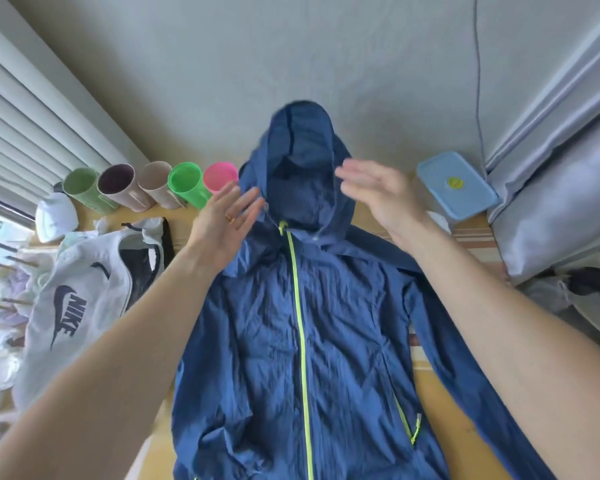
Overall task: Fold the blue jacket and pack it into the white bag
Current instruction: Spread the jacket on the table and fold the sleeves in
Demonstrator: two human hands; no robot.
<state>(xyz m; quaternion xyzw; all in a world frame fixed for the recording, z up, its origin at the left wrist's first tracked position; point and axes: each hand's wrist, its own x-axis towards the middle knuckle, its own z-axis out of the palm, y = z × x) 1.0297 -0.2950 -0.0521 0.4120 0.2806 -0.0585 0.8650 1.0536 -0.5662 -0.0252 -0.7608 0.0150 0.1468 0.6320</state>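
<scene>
- Left hand (pixel 224 226) open, fingers spread, palm facing inward, holding nothing; sits just left of the hood at frame centre, fingertips overlapping the hood's left edge, contact unclear.
- Ring (pixel 229 218) on one left finger.
- Right hand (pixel 378 192) open too, fingers together and slightly blurred, empty; just right of the hood, upper centre-right of frame.
- Both bare forearms run in from the lower corners, crossing over the jacket's sides.
- Blue jacket (pixel 291 334) lies flat, front up, on a yellowish table (pixel 430 386), filling centre and bottom of frame; not folded.
- Hood (pixel 302 174) stands up against the grey wall at upper centre.
- Neon yellow zipper (pixel 300 313) closed, running down the middle; second short neon zip at a pocket, lower right.
- One sleeve stretches toward the lower right edge of the frame.
- White bag (pixel 80 289) with dark NIKE print lies at mid left, just beside the jacket, partly under the left forearm; looks open at its top, dark lining showing.
- Row of cups (pixel 184 183) at upper left along the table's back edge: pale green, two beige, bright green, pink.
- Blue-lidded container (pixel 456 183) with yellow sticker at upper right, near the curtain.
- White cap-like item at far left, unclear.
</scene>
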